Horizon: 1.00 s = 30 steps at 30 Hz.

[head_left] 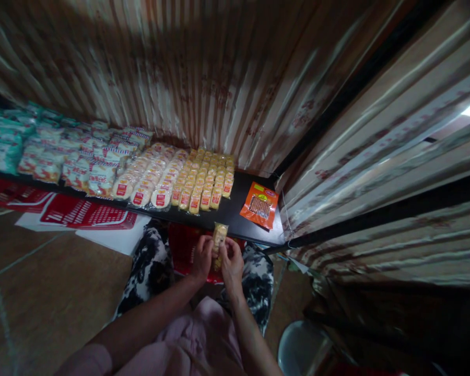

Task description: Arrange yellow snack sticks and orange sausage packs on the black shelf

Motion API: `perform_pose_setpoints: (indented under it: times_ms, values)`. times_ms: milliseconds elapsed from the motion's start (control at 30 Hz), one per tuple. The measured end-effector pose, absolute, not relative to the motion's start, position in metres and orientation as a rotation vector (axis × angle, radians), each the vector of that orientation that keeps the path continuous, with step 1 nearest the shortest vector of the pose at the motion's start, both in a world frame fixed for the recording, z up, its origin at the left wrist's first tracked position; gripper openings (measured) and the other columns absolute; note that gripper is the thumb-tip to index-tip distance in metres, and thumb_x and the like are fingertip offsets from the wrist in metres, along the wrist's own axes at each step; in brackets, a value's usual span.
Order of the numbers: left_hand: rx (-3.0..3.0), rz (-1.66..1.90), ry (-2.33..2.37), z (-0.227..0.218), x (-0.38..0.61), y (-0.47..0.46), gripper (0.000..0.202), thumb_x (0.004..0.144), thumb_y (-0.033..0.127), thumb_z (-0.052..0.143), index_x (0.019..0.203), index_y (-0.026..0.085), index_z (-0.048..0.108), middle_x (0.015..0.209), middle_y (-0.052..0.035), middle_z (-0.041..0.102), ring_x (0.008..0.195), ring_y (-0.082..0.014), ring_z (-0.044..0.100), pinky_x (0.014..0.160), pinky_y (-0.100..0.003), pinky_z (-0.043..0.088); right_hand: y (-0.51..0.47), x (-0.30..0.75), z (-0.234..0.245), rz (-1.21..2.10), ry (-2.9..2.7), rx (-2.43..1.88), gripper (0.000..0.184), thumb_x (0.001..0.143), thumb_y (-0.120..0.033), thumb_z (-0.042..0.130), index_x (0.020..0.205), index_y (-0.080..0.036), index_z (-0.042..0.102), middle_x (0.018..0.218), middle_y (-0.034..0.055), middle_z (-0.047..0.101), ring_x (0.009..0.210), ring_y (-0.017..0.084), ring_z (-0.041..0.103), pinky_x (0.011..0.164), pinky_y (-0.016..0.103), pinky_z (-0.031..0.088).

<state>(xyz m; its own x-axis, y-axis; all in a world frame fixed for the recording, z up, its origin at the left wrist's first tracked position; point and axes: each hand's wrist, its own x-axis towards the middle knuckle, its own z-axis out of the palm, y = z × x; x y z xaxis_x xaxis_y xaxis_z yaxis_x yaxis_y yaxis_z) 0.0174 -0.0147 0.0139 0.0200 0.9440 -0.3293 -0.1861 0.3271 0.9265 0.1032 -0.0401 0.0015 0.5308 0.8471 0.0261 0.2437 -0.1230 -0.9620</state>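
Between my two hands, above my lap, is a small clear-wrapped yellowish snack pack, held upright. My left hand pinches it from the left side, and my right hand grips it from the right. Below the hands, between my knees, a red basket shows in part, with something yellowish inside. Just beyond, rows of similar yellow snack packs with red-and-white labels stand on a dark shelf. An orange packet lies flat at the shelf's right end.
Left along the shelf are round pale wrapped snacks, white-and-red bags and teal bags. Red baskets sit beneath. A pleated curtain hangs behind, with dark poles at right. A white bucket stands lower right.
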Motion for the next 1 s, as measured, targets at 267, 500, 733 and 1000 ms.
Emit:
perform_pose_setpoints:
  times_ms: [267, 500, 733, 1000]
  values:
    - [0.778, 1.081, 1.182, 0.019, 0.024, -0.017, 0.023, 0.072, 0.039, 0.05, 0.082, 0.019, 0.052, 0.082, -0.002, 0.059, 0.077, -0.0168, 0.061, 0.058, -0.026, 0.053, -0.037, 0.107, -0.006, 0.75, -0.818, -1.612, 0.039, 0.075, -0.045, 0.055, 0.102, -0.017, 0.053, 0.098, 0.0091, 0.066, 0.085, 0.02, 0.062, 0.076, 0.033, 0.049]
    - [0.824, 1.087, 1.19, 0.018, 0.021, -0.018, 0.017, 0.073, 0.033, 0.048, 0.082, 0.019, 0.052, 0.084, -0.0021, 0.059, 0.076, -0.015, 0.059, 0.057, -0.024, 0.051, -0.036, 0.104, 0.002, 0.731, -0.858, -1.664, 0.035, 0.074, -0.046, 0.054, 0.091, -0.016, 0.057, 0.087, 0.0071, 0.064, 0.077, 0.019, 0.06, 0.075, 0.032, 0.048]
    - [0.882, 1.074, 1.211, 0.013, 0.022, -0.018, 0.013, 0.075, 0.029, 0.049, 0.083, 0.019, 0.053, 0.085, -0.0021, 0.06, 0.077, -0.0145, 0.059, 0.058, -0.022, 0.05, -0.039, 0.103, 0.007, 0.707, -0.892, -1.696, 0.034, 0.076, -0.045, 0.051, 0.089, -0.016, 0.06, 0.089, 0.0069, 0.063, 0.083, 0.019, 0.057, 0.081, 0.032, 0.043]
    - [1.056, 1.089, 1.253, 0.014, 0.026, -0.02, 0.012, 0.078, 0.025, 0.049, 0.087, 0.02, 0.055, 0.087, -0.0018, 0.063, 0.076, -0.0133, 0.059, 0.064, -0.024, 0.049, -0.04, 0.106, 0.017, 0.79, -0.849, -1.626, 0.038, 0.078, -0.05, 0.05, 0.092, -0.015, 0.059, 0.088, 0.0058, 0.064, 0.082, 0.018, 0.057, 0.078, 0.03, 0.043]
